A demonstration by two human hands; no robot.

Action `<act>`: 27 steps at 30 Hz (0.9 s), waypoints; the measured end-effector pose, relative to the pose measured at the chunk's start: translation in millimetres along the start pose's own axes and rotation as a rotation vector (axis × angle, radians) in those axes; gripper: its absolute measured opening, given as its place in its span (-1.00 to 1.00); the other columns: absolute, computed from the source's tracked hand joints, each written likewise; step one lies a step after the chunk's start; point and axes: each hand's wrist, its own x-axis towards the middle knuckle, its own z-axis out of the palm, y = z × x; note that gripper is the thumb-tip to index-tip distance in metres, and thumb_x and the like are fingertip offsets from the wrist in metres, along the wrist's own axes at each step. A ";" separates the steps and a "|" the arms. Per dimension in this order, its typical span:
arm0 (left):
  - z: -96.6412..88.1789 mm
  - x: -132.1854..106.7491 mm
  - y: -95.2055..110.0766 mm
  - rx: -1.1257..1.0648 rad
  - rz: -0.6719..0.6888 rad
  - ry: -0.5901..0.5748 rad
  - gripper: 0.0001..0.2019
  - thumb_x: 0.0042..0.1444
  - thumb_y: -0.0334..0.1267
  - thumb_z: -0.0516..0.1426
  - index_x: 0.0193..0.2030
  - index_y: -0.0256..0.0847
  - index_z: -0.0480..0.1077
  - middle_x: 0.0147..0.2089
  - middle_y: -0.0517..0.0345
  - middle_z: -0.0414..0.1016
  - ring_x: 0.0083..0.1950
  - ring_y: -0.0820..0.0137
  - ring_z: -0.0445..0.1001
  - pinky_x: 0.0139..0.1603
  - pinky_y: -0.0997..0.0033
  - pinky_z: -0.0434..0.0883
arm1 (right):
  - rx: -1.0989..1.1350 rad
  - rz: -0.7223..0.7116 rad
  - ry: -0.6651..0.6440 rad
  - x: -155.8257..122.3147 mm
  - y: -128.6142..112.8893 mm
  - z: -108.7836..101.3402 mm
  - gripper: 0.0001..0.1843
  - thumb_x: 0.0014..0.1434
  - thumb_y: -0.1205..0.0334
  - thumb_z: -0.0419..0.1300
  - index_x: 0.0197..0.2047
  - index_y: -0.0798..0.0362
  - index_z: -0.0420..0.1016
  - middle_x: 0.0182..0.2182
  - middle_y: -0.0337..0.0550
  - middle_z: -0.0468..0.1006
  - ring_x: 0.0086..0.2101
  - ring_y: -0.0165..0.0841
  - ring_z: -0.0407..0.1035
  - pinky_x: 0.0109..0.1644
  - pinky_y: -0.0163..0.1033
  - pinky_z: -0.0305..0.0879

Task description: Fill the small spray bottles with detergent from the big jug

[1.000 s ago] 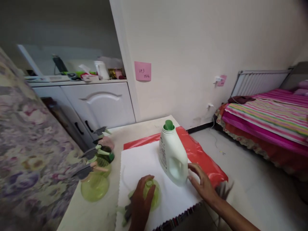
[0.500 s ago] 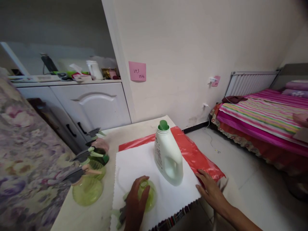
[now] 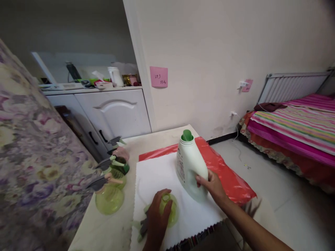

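A white detergent jug with a green cap stands on a white cloth spread over the table. My right hand is closed round the jug's handle side. My left hand is wrapped over a clear green spray bottle lying on the cloth near the front edge; its trigger head pokes out under my wrist.
Three more green spray bottles stand at the table's left edge. A red plastic sheet lies under the cloth and hangs over the right side. A floral fabric is at left, a white cabinet behind, a striped bed at right.
My right hand has come up from the cloth's right edge and gripped the white jug. My left hand has stayed on the lying spray bottle.
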 end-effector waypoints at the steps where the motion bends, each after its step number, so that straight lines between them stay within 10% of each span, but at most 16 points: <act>1: -0.1 0.6 -0.9 -0.004 0.004 0.000 -0.72 0.13 -0.08 0.10 -0.10 -0.15 0.46 -0.07 0.03 0.54 0.02 0.19 0.48 0.08 0.18 0.39 | 0.002 0.009 0.015 1.9 1.4 3.4 -0.64 -0.04 -0.08 0.32 -0.47 0.05 0.40 -0.67 -0.33 0.44 -0.59 -0.38 0.30 -0.48 -0.30 0.23; 27: -4.9 -0.5 -5.0 0.014 0.011 -0.083 -0.75 0.16 -0.13 0.08 -0.06 -0.11 0.43 -0.03 0.05 0.52 0.05 0.21 0.46 0.10 0.19 0.39 | 0.013 0.003 0.042 1.4 3.8 3.4 -0.65 0.03 -0.06 0.26 -0.50 0.04 0.34 -0.71 -0.35 0.36 -0.62 -0.41 0.23 -0.51 -0.30 0.15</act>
